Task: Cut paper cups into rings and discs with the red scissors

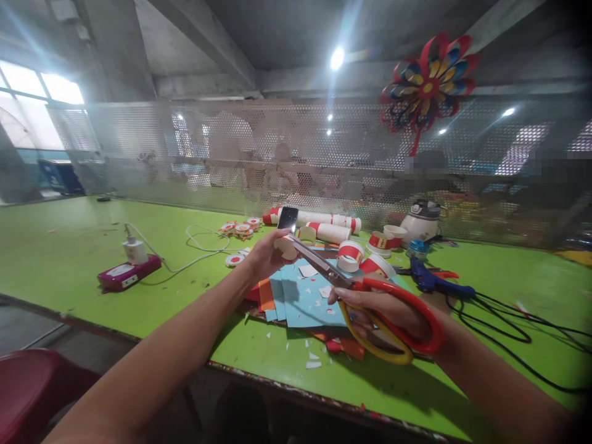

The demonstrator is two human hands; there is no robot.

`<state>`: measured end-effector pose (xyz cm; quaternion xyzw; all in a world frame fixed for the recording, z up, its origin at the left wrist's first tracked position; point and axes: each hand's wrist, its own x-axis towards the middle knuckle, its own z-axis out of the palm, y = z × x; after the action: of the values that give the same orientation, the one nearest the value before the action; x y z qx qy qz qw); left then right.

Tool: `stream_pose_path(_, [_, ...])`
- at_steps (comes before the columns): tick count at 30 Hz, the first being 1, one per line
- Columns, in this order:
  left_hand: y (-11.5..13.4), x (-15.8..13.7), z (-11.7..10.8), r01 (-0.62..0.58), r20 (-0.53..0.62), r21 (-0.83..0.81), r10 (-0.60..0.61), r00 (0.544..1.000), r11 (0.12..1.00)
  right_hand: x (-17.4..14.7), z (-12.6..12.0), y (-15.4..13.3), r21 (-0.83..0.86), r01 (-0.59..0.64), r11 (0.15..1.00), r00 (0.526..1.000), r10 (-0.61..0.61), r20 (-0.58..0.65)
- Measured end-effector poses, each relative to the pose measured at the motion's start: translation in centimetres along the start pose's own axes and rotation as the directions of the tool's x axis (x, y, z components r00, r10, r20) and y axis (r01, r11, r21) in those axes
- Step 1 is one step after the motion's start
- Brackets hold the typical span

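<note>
My right hand (pixel 388 314) grips large scissors (pixel 326 269) by their red and yellow handle loops. The blades point up and left, nearly together, with the tips by my left hand (pixel 268 254). My left hand is closed on a small pale rounded paper piece (pixel 287 248), partly hidden by the blade tips; I cannot tell whether they are cutting it. Below both hands lie light blue paper sheets (pixel 300 302) with white and red scraps on top. A phone (pixel 288 219) stands tilted just behind my left hand.
Stacked paper cups (pixel 328 232), cut cup pieces (pixel 350 256) and a kettle-like jug (pixel 422 221) stand behind. A blue glue gun (pixel 439 282) with black cables lies right. A power strip (pixel 129 272) with a charger sits left. Red-and-white discs (pixel 243 230) lie near the cable.
</note>
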<state>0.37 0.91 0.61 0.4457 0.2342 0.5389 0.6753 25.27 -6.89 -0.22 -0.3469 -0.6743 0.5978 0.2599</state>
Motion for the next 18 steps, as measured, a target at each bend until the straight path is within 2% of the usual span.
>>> stream_pose_path(10, [-0.18, 0.04, -0.04, -0.016, 0.004, 0.013, 0.016, 1.000, 1.000, -0.18, 0.34, -0.43, 0.010, -0.017, 1.000, 1.000, 0.017, -0.004])
stream_pose_path(18, [-0.32, 0.24, -0.35, 0.012, -0.010, 0.040, -0.011, 1.000, 0.999, -0.31, 0.50, -0.59, -0.139, 0.023, 0.990, 0.998, -0.030, -0.051])
